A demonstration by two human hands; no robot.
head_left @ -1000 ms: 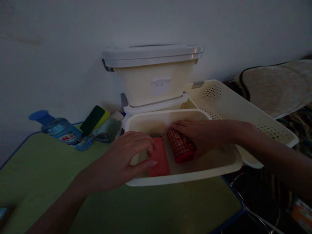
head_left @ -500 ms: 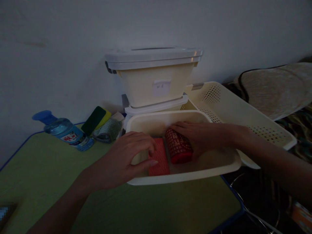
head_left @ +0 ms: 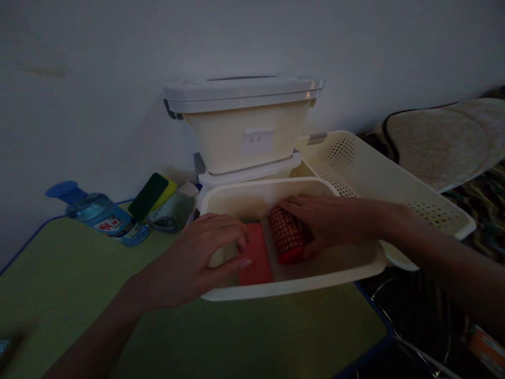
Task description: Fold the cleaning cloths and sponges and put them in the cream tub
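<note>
**Inspector:** You are holding two things in the tub (head_left: 347,271). Your right hand (head_left: 327,223) is curling round the red roll (head_left: 290,239), which is lying on its side near the middle of the tub. Your left hand (head_left: 205,258) is draped over the tub's near-left rim, fingers closing on the orange pad (head_left: 256,255), which is lying flat just beside the roll.

**Operator:** Any risk you are seeing?

**Inspector:** In my judgement, yes. The tub is overhanging the right edge of the table (head_left: 79,284); if you are pressing down on that side, it could tip. The light is poor, too, so you could be misjudging the grip.

**Operator:** And the count?

**Inspector:** One roll, one pad, one open tub. Behind it, two lidded bins (head_left: 244,131) are standing stacked. One perforated basket (head_left: 379,173) is sitting to the right. To the left, one bottle (head_left: 102,218) is lying on its side, one green-and-yellow sponge (head_left: 152,195) is leaning at the wall, and one grey cloth (head_left: 173,213) is touching it.
</note>
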